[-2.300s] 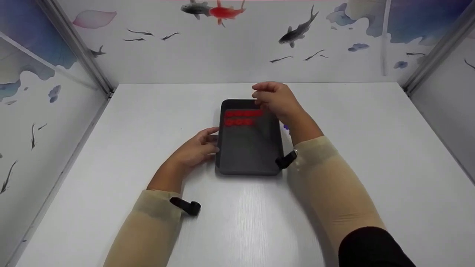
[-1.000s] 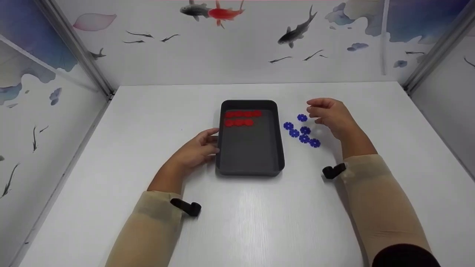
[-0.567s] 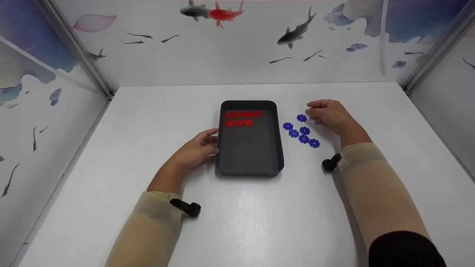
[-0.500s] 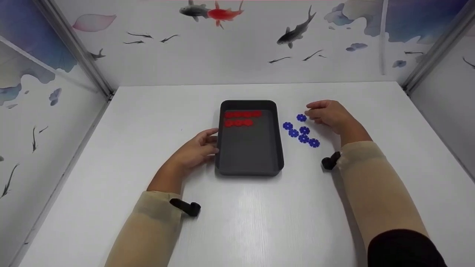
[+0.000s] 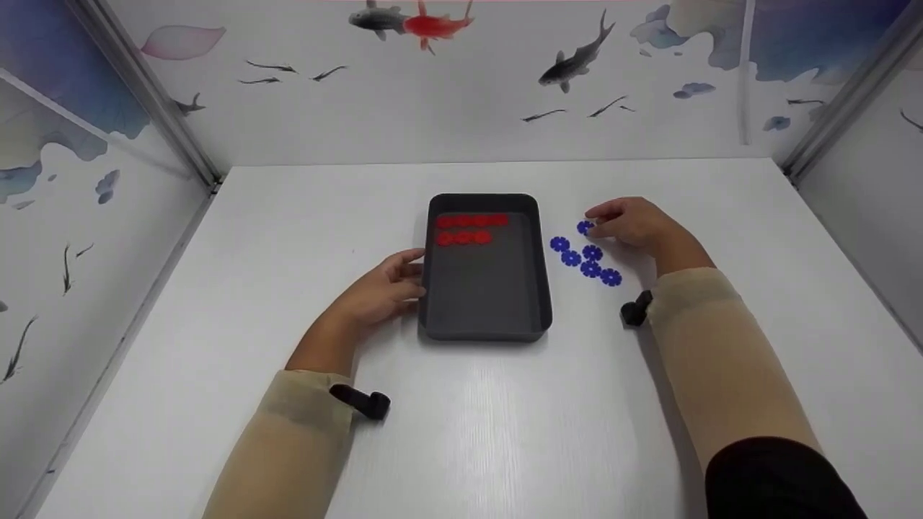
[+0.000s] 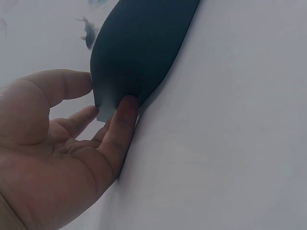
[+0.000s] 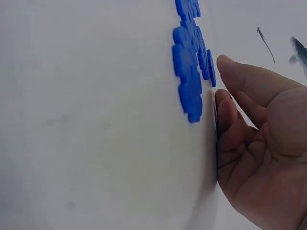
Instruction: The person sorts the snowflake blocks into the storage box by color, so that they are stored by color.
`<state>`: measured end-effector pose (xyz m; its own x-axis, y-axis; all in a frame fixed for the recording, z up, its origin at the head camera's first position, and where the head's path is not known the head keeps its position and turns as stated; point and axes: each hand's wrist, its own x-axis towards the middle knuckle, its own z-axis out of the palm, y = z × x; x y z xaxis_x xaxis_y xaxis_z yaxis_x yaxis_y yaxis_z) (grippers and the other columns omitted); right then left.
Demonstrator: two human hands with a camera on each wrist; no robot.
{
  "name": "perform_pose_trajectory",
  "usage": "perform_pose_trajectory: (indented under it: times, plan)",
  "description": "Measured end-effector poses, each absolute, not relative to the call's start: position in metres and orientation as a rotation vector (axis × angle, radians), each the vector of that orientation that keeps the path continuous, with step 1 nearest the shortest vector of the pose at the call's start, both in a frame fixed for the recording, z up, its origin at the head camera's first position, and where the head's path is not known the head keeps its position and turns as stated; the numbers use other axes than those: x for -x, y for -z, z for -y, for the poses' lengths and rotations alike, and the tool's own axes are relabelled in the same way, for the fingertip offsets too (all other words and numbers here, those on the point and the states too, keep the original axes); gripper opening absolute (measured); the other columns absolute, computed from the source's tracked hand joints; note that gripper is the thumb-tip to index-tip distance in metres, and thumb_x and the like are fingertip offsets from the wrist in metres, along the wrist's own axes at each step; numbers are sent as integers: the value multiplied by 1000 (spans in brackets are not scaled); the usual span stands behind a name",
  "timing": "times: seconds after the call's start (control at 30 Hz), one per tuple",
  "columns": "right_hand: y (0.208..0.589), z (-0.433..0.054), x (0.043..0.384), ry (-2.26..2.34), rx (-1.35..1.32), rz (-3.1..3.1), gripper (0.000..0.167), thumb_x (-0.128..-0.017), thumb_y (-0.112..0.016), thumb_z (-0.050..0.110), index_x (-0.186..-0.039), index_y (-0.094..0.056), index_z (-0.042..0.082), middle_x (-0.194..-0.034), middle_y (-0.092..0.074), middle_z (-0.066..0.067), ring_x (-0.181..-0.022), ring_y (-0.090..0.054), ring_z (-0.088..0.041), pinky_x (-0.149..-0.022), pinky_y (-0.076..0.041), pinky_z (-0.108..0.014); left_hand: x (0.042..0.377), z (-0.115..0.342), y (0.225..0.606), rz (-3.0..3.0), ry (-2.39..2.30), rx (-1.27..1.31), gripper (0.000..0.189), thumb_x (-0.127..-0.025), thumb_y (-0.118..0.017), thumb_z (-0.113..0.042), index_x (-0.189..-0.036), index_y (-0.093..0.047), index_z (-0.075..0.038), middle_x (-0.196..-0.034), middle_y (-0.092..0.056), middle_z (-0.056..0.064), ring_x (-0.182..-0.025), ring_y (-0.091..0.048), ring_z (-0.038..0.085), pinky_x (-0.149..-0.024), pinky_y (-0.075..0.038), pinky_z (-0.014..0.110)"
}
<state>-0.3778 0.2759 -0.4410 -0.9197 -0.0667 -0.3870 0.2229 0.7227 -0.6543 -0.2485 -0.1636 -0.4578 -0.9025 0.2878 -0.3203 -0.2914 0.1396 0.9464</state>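
My left hand [image 5: 375, 292] rests its fingertips against the left side of a dark grey tray [image 5: 487, 303]. In the left wrist view, the thumb and fingers [image 6: 122, 120] touch the tray's outer wall [image 6: 139, 52] without wrapping round it. Right of the tray, my right hand [image 5: 634, 222] is low over the table, thumb and forefinger spread at the edge of a blue notched disc [image 5: 583, 227], the rearmost of several. The right wrist view has that thumb [image 7: 244, 76] close beside the blue discs [image 7: 189, 72]; the fingers are partly bent and nothing shows between them.
Red notched discs [image 5: 464, 238] lie in two rows at the tray's far left. More blue discs [image 5: 591, 269] are scattered between tray and right forearm. Printed panels [image 5: 447, 115] wall the white table [image 5: 447, 432] at back and sides.
My right hand went from over the tray's far end to the right of the blue discs, then slid left to the rearmost one. The left hand and tray stay put.
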Motion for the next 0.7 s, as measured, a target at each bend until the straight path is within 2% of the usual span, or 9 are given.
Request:
perform_pose_trajectory:
  times: [0.2,0.37,0.47,0.57,0.7]
  plan:
    - [438,-269,378,936,-85,-2577,46,-100,-75,30,-144,-65,24,-143,-57,-11,-129,-49,-31,-120,-42,-55,249,164,460,-1992,-1826,5,74,-99,-61,-3,-166,-37,-23,-164,-43,8,-144,-54,28,-118,-50,45]
    - [438,-268,382,875,-59,-2576,44,-101,-73,29,-144,-66,22,-151,-56,-14,-138,-47,-36,-126,-35,-62,249,164,460,-1999,-1821,8,73,-99,-61,-4,-165,-38,-24,-163,-44,7,-145,-53,27,-120,-49,46]
    - [438,-268,383,863,-53,-2575,43,-101,-73,27,-142,-66,19,-150,-57,-13,-139,-47,-36,-127,-33,-63,249,164,460,-2014,-1810,12,73,-99,-61,-4,-165,-39,-25,-163,-45,6,-145,-53,26,-120,-48,46]
    - [439,-269,383,893,-56,-2577,41,-100,-74,26,-139,-64,16,-141,-59,-13,-130,-49,-34,-121,-40,-57,249,163,460,-2019,-1805,15,73,-99,-62,-4,-165,-40,-25,-162,-46,6,-145,-53,26,-121,-47,46]
    - [440,-270,379,952,-55,-2596,38,-99,-75,26,-133,-60,15,-127,-57,-11,-118,-50,-29,-104,-45,-45,249,164,460,-2009,-1813,18,73,-98,-62,-4,-165,-39,-25,-162,-46,6,-144,-54,26,-121,-48,45]
